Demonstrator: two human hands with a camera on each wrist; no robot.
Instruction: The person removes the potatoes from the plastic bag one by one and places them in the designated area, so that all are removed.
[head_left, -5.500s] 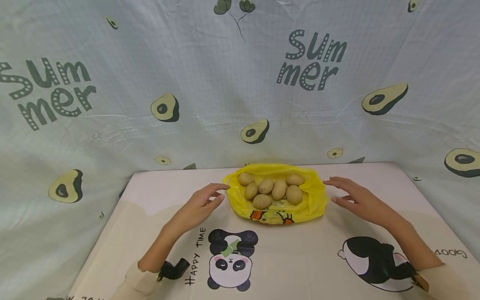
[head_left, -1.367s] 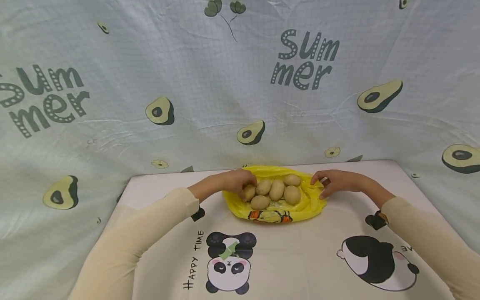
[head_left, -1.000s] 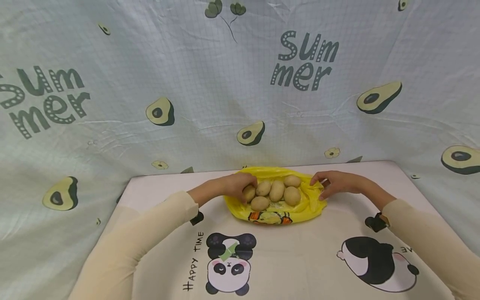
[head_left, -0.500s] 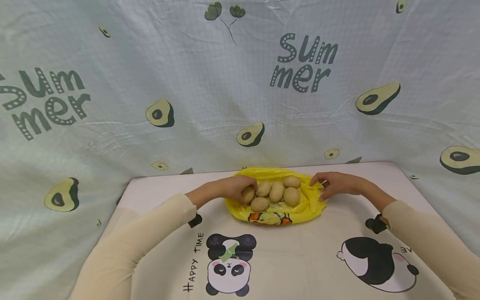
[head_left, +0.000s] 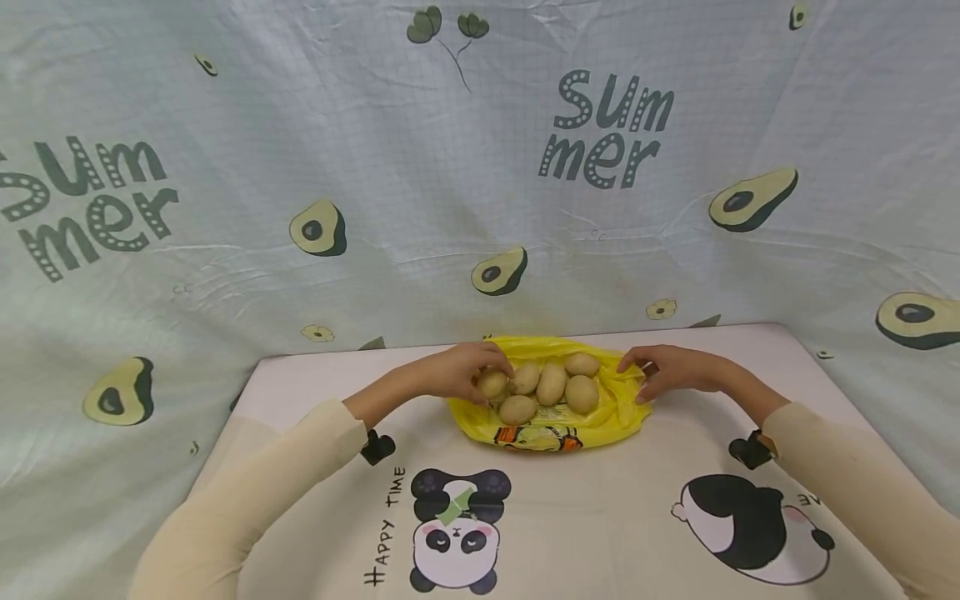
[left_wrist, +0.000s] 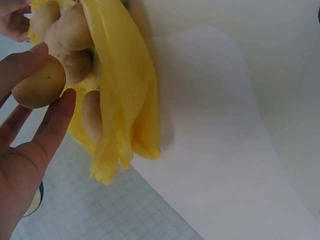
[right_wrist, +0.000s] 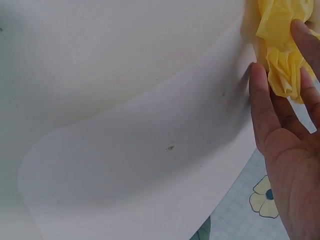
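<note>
My left hand (head_left: 463,372) grips a round light-brown potato (head_left: 492,383) between thumb and fingers, at the left end of a yellow plastic bag (head_left: 618,421). In the left wrist view, the held potato (left_wrist: 41,84) appears just above the bag, apart from the other potatoes (left_wrist: 75,30). Several more potatoes (head_left: 552,384) lie together in the open bag. At the bag's right end, my right hand (head_left: 675,369) holds its crumpled edge. The right wrist view has yellow plastic (right_wrist: 285,55) between the thumb and fingers of that hand.
The bag lies near the back edge of a pale table (head_left: 585,517) printed with pandas. A curtain (head_left: 420,167) with avocado and "summer" prints hangs right behind the table. Dark straps with small devices (head_left: 377,448) sit on both wrists.
Since the earliest frame, both hands have moved in to the bag. During the last half second my left hand has shifted slightly left and up with the potato; the right hand stays in place.
</note>
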